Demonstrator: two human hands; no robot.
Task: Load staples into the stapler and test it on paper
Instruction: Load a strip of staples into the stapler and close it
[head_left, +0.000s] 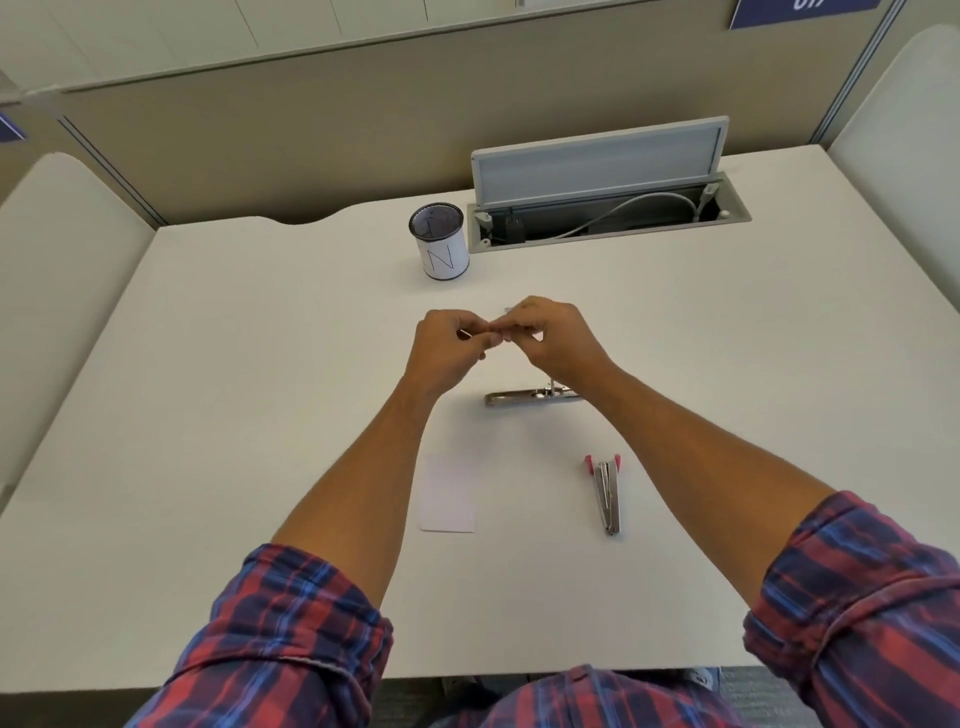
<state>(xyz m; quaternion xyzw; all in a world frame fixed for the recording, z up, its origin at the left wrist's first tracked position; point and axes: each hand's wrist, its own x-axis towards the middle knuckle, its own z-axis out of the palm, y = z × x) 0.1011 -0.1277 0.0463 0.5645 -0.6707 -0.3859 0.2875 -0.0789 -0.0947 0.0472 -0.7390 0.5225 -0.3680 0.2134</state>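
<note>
Both my hands are raised over the middle of the white desk (260, 415), fingertips meeting. My left hand (452, 345) and my right hand (556, 338) pinch a thin metallic strip of staples (475, 332) between them; most of it is hidden by the fingers. Below the hands a silver stapler part (524, 397) lies flat on the desk, its right end under my right wrist. A second metal piece with pink tips (607, 493) lies nearer me on the right. A small white sheet of paper (448, 493) rests on the desk at centre.
A white mesh pen cup (440, 241) stands at the back of the desk. To its right an open cable hatch (608, 213) with raised lid holds plugs and a grey cable. Beige partition panels enclose the desk at the back and both sides.
</note>
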